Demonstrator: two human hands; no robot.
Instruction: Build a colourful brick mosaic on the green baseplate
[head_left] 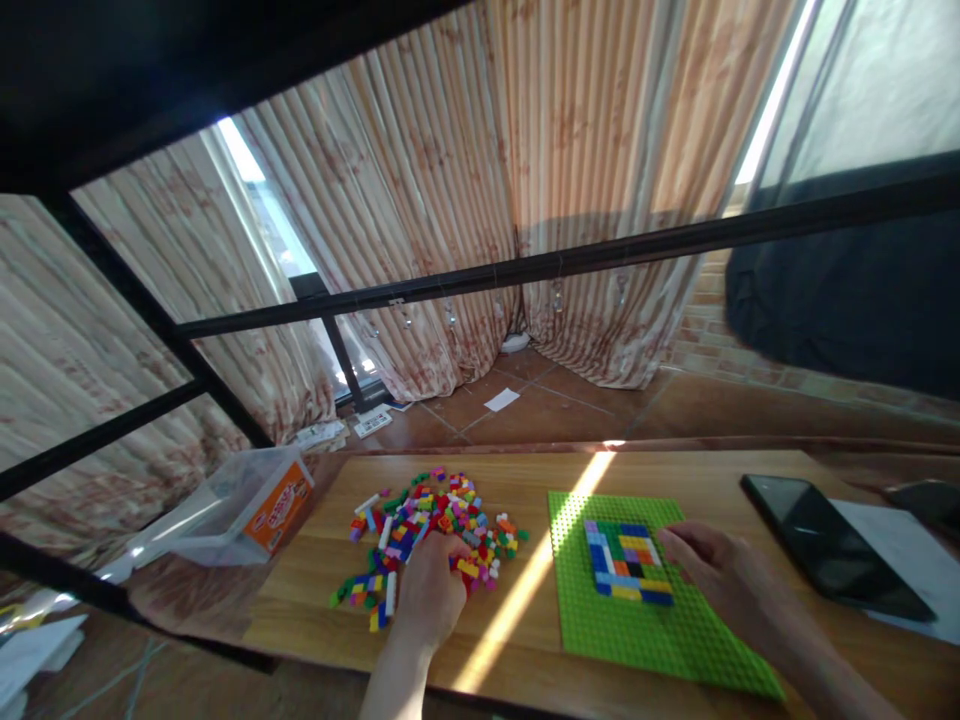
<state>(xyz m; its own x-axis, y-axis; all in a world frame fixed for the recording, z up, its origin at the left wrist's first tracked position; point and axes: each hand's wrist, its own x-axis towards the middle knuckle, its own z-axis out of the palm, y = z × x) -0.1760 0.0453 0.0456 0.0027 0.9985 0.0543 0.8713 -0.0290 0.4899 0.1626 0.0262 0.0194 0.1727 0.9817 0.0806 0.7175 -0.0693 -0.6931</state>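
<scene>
In the head view, the left hand (433, 592) reaches into the pile of multicoloured toy bricks (420, 515) on the wooden tabletop (517, 475); whether its fingers pinch a brick cannot be told. The right hand (720, 568), fingers curled, is at the right edge of the rectangular brick build (628, 562) on the green studded baseplate (600, 635); its grip is unclear too. A black smartphone (832, 545) lies partly over white paper (919, 560), right of the baseplate.

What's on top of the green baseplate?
A patch of multicoloured bricks sits on the green baseplate, with the right hand beside it. The studs under the bricks are covered, and the right hand hides part of the plate's right side.
</scene>
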